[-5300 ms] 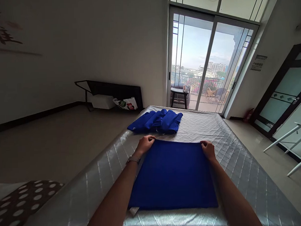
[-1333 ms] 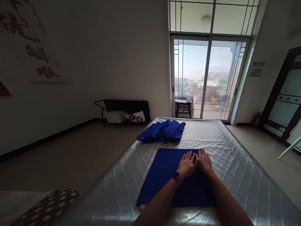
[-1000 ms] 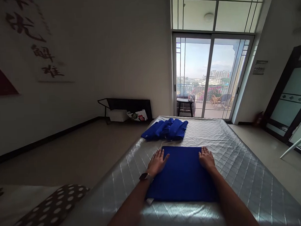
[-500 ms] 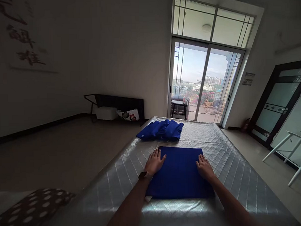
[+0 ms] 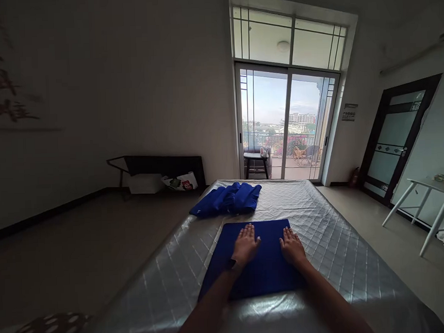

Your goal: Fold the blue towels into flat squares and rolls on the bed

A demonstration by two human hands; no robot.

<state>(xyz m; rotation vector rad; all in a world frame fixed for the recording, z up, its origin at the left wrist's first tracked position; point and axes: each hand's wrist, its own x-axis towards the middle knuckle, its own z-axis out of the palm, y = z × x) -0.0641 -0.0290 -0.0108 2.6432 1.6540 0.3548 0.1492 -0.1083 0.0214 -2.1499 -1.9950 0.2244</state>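
Observation:
A blue cloth (image 5: pixel 267 276), folded into a flat rectangle, lies on the silvery quilted mattress (image 5: pixel 331 264). My left hand (image 5: pixel 247 244) rests flat on its upper middle, fingers stretched out and pointing away from me. On that wrist is a dark watch (image 5: pixel 233 264). Near the right edge of the cloth, my right hand (image 5: pixel 292 245) also lies flat with its fingers extended. Beyond both hands sits a loosely bunched pile of blue cloth (image 5: pixel 228 199). Neither hand grasps anything.
A dark bench-like frame (image 5: pixel 160 166) stands by the left wall with a white box (image 5: pixel 145 183) and a printed bag (image 5: pixel 182 182). Sliding glass doors (image 5: pixel 289 120) are straight ahead. To the right is a white table (image 5: pixel 432 186). A polka-dot cushion (image 5: pixel 45 330) shows at lower left.
My left hand has moved right, from the cloth's left edge onto its upper middle. The right hand stays near the right edge. The camera view has turned slightly right.

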